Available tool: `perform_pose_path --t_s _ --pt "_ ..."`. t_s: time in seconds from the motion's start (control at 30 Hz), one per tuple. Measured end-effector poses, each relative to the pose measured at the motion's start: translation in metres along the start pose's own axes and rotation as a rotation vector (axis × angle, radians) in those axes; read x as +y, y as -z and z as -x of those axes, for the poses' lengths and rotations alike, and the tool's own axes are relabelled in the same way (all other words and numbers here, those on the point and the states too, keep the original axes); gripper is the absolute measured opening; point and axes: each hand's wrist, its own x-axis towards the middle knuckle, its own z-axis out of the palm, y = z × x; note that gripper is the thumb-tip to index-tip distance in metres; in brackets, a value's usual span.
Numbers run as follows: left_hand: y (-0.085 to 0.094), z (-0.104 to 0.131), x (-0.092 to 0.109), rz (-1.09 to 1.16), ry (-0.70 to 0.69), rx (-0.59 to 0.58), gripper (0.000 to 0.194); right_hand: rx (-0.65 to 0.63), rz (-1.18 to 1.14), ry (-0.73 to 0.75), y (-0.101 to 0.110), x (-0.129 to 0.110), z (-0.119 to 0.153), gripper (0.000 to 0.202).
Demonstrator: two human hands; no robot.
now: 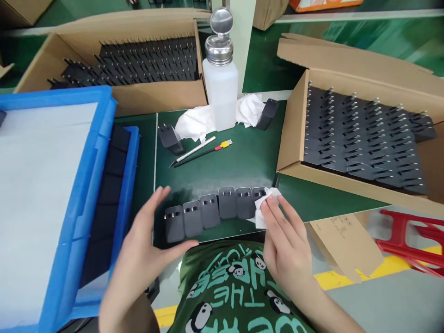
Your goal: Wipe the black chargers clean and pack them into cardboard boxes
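Observation:
A row of several dark grey plug chargers (209,211) lies along the front edge of the green table. My left hand (149,240) is open at the row's left end, thumb and fingers spread apart, holding nothing. My right hand (287,238) has its fingers pressed on a folded white wipe (261,216). That wipe lies against the rightmost charger (258,192) and covers part of it. Beyond the row are a white pen (196,151) and a short black cable (197,157) with a yellow and red USB end.
A pump bottle (222,92) stands among crumpled wipes (196,122), a single charger (171,138) on the left and another (268,114) on the right. Charger-filled cardboard boxes (159,95) (293,125) flank it. Blue trays (78,199) rise at left; a red frame (398,231) is lower right.

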Motion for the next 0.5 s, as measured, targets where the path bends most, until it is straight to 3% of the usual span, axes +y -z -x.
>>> perform_pose_path --t_s 0.13,0.3,0.4,0.47,0.5 --pt "-0.024 -0.002 -0.007 0.225 0.037 -0.096 0.084 -0.067 0.159 -0.019 -0.009 -0.021 0.008 0.071" --pt "-0.026 -0.007 -0.008 0.234 0.029 -0.11 0.07 -0.046 0.036 0.106 -0.03 -0.058 -0.011 0.052" --pt "-0.028 -0.008 -0.012 0.246 0.024 -0.094 0.064 -0.109 -0.261 0.214 -0.03 -0.074 -0.026 0.043" --pt "-0.032 -0.008 -0.013 0.254 0.026 -0.066 0.068 -0.263 -0.608 0.26 -0.019 -0.078 -0.032 0.043" --pt "-0.033 -0.008 -0.013 0.257 0.027 -0.054 0.071 -0.339 -0.795 0.196 -0.01 -0.077 -0.034 0.044"
